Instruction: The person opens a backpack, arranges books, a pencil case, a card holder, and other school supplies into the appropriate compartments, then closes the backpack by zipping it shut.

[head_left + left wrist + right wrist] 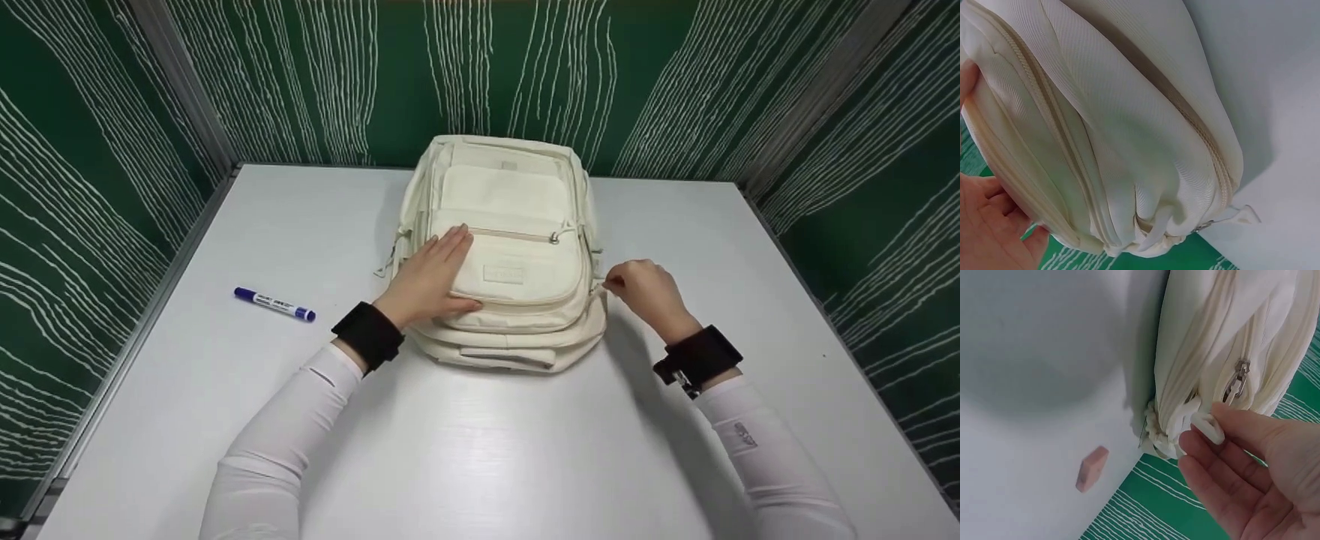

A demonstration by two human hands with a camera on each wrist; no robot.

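Note:
A cream backpack lies with its front face up, a zipped pocket and a small label patch on that face. My left hand rests on the front panel with extended fingers, thumb apart near the lower seam. In the left wrist view, its fingers curve along the panel's edge. At the bag's right side my right hand pinches a pale looped zipper pull between thumb and index finger. The metal zipper slider shows close by in the right wrist view.
A blue marker lies on the white table left of the bag. In the right wrist view a pinkish block sits on the tabletop beside the backpack. Green walls with white wavy lines enclose the back and sides.

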